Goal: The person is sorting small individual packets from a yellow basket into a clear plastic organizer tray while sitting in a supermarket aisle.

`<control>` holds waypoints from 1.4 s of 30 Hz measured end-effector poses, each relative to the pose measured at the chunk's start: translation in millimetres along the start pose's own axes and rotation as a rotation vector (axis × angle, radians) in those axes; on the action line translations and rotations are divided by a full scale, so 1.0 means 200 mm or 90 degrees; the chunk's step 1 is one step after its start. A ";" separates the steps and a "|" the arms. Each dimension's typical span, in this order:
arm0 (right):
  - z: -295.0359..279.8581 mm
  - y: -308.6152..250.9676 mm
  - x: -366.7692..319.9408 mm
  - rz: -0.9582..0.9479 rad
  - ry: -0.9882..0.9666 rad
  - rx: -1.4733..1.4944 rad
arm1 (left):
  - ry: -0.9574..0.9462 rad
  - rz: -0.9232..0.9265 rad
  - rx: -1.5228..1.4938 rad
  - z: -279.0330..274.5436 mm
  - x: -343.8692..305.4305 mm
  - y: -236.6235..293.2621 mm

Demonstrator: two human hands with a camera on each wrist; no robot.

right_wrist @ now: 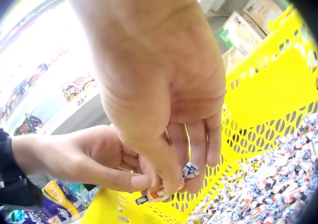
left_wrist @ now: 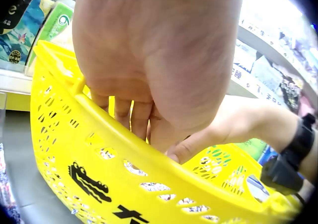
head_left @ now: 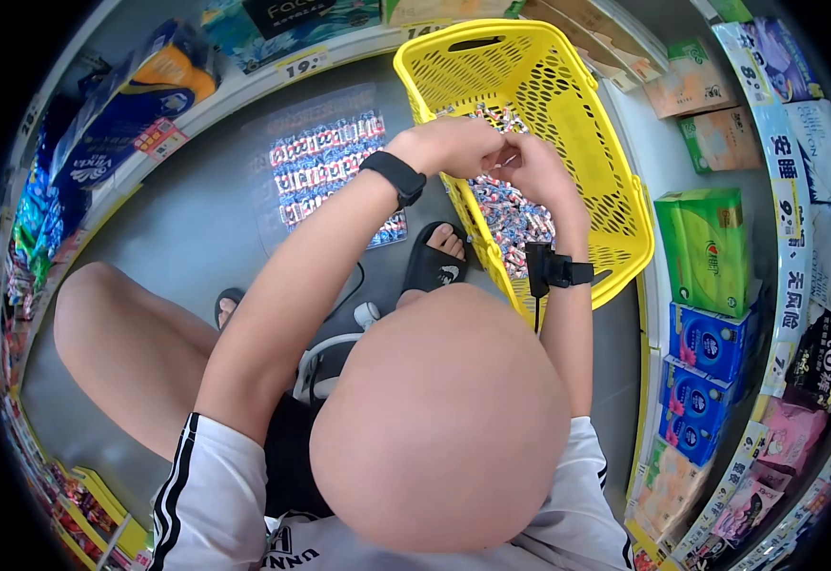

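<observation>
Inside the yellow basket [head_left: 579, 143], both hands meet with their fingertips together. The right hand [right_wrist: 164, 85] pinches a small wrapped candy [right_wrist: 158, 193] between thumb and fingers; its wrapper is white with blue and orange. From the other side, the left hand [right_wrist: 94, 157] reaches in, its thumb tip against the same candy and its fingers curled behind. In the left wrist view the basket rim partly hides the left hand [left_wrist: 159, 55]. A heap of similar candies [right_wrist: 263, 189] covers the basket bottom. On the floor to the left, candies lie in rows on a clear plastic sheet [head_left: 325, 176].
Shelves with tissue packs, such as a green pack [head_left: 706, 249] and blue packs [head_left: 703, 344], stand close on the right. Another shelf edge [head_left: 303, 67] runs along the back. A bent knee [head_left: 439, 419] and a sandalled foot [head_left: 439, 257] are near the basket.
</observation>
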State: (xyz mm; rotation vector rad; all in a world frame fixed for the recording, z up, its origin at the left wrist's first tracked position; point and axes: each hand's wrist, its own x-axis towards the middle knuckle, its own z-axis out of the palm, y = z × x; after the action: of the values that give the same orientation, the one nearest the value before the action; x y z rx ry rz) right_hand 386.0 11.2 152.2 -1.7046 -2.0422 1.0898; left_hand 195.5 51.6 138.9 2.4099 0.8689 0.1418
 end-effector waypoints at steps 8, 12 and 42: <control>-0.02 -0.23 -0.02 -0.038 0.047 -0.089 | 0.186 0.100 -0.013 -0.05 -0.17 0.00; 0.00 -0.28 -0.01 -0.108 0.087 -0.063 | 0.252 0.086 -0.014 -0.13 -0.31 0.04; 1.10 -0.60 0.49 -0.178 -0.169 -0.009 | 0.693 -0.538 -0.214 0.49 -1.15 -0.29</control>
State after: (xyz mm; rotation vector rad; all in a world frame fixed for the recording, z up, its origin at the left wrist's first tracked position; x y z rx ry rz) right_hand 132.9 16.2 59.8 -1.2823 -2.3639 1.2589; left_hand 9.3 -100.1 46.1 1.3519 2.0259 1.1935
